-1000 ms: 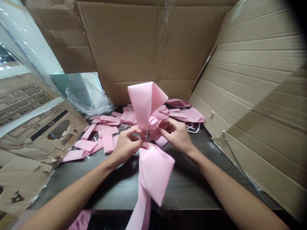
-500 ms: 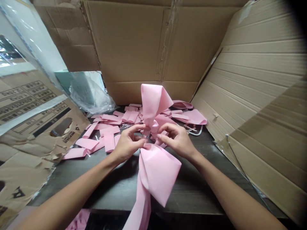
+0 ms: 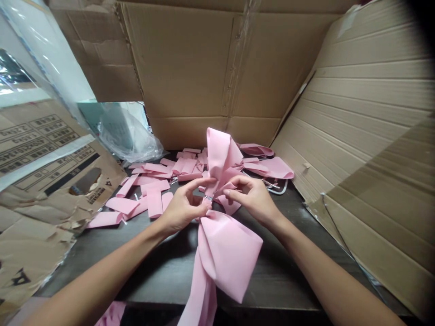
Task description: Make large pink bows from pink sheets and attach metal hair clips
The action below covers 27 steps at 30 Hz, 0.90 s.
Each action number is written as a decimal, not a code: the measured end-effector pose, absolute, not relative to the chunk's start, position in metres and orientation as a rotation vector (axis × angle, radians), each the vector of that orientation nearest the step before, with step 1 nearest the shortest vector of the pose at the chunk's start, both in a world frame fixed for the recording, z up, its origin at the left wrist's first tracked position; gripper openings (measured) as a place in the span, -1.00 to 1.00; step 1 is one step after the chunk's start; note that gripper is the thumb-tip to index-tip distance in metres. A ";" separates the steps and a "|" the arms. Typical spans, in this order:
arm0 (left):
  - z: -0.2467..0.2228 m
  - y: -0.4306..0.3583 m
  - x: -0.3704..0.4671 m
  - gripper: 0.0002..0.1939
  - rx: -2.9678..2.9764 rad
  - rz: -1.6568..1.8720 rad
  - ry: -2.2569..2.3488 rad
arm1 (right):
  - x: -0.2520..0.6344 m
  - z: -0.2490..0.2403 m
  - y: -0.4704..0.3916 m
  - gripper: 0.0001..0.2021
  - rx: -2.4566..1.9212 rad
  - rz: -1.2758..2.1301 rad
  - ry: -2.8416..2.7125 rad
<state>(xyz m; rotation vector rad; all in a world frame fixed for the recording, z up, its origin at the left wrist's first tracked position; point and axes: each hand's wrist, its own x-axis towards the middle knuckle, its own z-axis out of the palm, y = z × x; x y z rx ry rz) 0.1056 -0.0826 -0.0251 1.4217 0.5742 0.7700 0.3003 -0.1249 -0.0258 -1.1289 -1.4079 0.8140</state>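
A large pink ribbon bow (image 3: 233,253) stands upright over the dark table, one loop up, one loop down, its tails hanging past the table's front edge. My left hand (image 3: 185,206) pinches the bow's gathered middle from the left, thumb and forefinger closed on it. Between the hands a small silvery tie (image 3: 208,198) shows at that middle. On the right, my right hand (image 3: 251,197) has thumb and forefinger closed on a small pink strip (image 3: 228,189) beside the bow's centre.
Many pink folded pieces (image 3: 154,201) lie on the table (image 3: 152,267) behind and left of my hands. Cardboard walls (image 3: 183,59) stand at the back and both sides. Clear plastic (image 3: 136,140) sits at the back left, metal wires (image 3: 272,184) at the right.
The bow has dropped slightly and its upper loop has turned and narrowed. The silvery tie is now more exposed, as the pink strip at the centre has shifted right with my right hand's fingers.
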 end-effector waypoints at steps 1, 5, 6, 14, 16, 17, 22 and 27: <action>-0.025 -0.082 0.106 -0.38 1.421 0.786 0.574 | 0.301 -0.026 -0.125 -0.86 -1.133 0.806 -1.403; -0.026 -0.081 0.107 -0.33 1.442 0.826 0.561 | 0.301 -0.030 -0.126 -0.88 -1.114 0.591 -1.385; -0.026 -0.081 0.107 -0.32 1.448 0.829 0.555 | 0.301 -0.031 -0.126 -0.88 -1.117 0.505 -1.397; -0.026 -0.081 0.109 -0.29 1.410 0.862 0.531 | 0.302 -0.034 -0.130 -0.90 -1.205 0.203 -1.438; -0.026 -0.082 0.109 -0.30 1.399 0.849 0.534 | 0.301 -0.031 -0.131 -0.83 -1.180 0.178 -1.555; -0.027 -0.082 0.110 -0.30 1.402 0.836 0.542 | 0.300 -0.028 -0.132 -0.80 -1.160 0.182 -1.623; -0.033 -0.082 0.110 -0.31 1.603 0.867 0.579 | 0.295 -0.022 -0.131 -0.80 -1.238 0.582 -1.676; -0.035 -0.081 0.107 -0.34 1.822 0.899 0.554 | 0.290 -0.026 -0.131 -0.71 -1.328 1.047 -1.683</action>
